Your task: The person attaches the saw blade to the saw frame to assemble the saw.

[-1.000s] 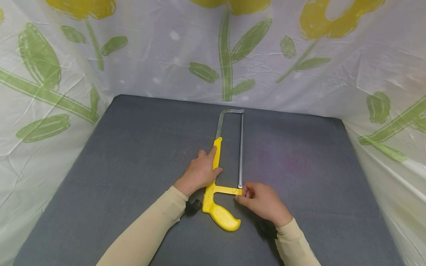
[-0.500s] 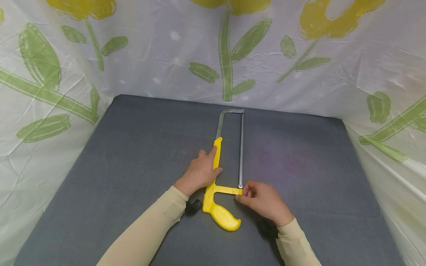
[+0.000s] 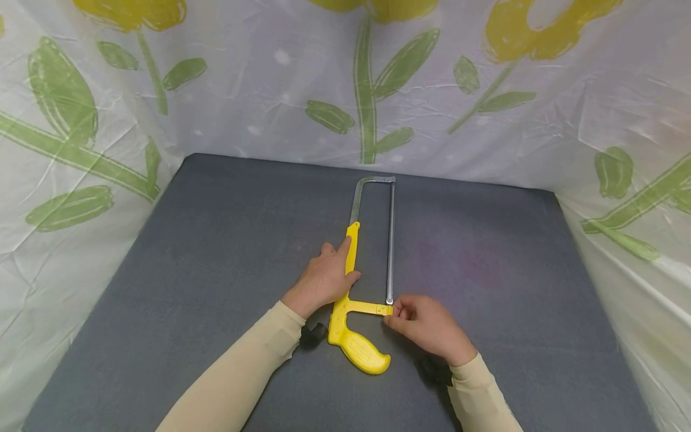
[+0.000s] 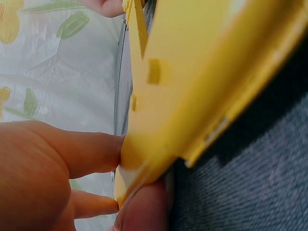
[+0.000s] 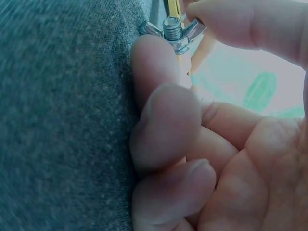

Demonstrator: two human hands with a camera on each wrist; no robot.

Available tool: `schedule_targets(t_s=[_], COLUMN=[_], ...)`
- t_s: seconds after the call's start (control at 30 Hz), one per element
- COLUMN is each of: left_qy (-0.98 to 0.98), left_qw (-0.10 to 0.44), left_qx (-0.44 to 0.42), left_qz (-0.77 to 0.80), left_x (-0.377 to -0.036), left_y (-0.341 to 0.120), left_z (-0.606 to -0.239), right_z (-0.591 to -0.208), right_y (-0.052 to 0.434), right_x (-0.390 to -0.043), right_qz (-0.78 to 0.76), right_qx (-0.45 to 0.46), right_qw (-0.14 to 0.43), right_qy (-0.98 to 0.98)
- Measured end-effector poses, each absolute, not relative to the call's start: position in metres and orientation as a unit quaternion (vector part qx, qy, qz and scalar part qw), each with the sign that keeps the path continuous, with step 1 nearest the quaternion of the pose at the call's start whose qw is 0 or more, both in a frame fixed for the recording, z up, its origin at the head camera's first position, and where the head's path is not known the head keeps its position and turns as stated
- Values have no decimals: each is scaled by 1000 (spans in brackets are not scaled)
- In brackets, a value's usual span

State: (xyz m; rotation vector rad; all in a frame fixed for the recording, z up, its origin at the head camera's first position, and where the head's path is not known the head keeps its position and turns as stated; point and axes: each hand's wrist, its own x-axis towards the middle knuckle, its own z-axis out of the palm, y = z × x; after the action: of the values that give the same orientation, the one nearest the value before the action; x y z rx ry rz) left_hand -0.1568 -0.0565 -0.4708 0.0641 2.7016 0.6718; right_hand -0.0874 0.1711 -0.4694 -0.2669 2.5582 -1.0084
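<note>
A hacksaw with a yellow frame and handle (image 3: 366,355) lies flat, its silver blade bar (image 3: 391,252) on the right and its bare metal bow (image 3: 357,201) pointing away. My left hand (image 3: 321,279) holds the yellow frame tube from the left, thumb on one side and fingers on the other; the left wrist view shows the frame (image 4: 159,110) close up. At the lower end of the blade, my right hand (image 3: 429,327) works a wing nut (image 5: 180,46) on a threaded bolt (image 5: 172,29). The thumb presses one wing and the index fingertip is at the other; the remaining fingers are curled.
The table is covered in dark grey cloth (image 3: 243,240). A white curtain (image 3: 243,84) printed with yellow flowers and green leaves surrounds its back and sides. Black wrist-camera mounts show beneath both wrists.
My right thumb has shifted very slightly to the right at the wing nut. The left hand and the hacksaw stay in place.
</note>
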Motion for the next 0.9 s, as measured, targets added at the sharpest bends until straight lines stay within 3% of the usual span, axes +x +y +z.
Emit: schedule_targets(t_s=[0.9], left_qy=[954], left_qw=[170], left_qx=[35], left_qz=[245], left_x=[-156], left_y=[-58], left_z=[-472], right_z=[-468], right_y=[176], right_x=[-88], right_qz=[-373], right_qx=[-104], right_qw=[214], right_qy=[897])
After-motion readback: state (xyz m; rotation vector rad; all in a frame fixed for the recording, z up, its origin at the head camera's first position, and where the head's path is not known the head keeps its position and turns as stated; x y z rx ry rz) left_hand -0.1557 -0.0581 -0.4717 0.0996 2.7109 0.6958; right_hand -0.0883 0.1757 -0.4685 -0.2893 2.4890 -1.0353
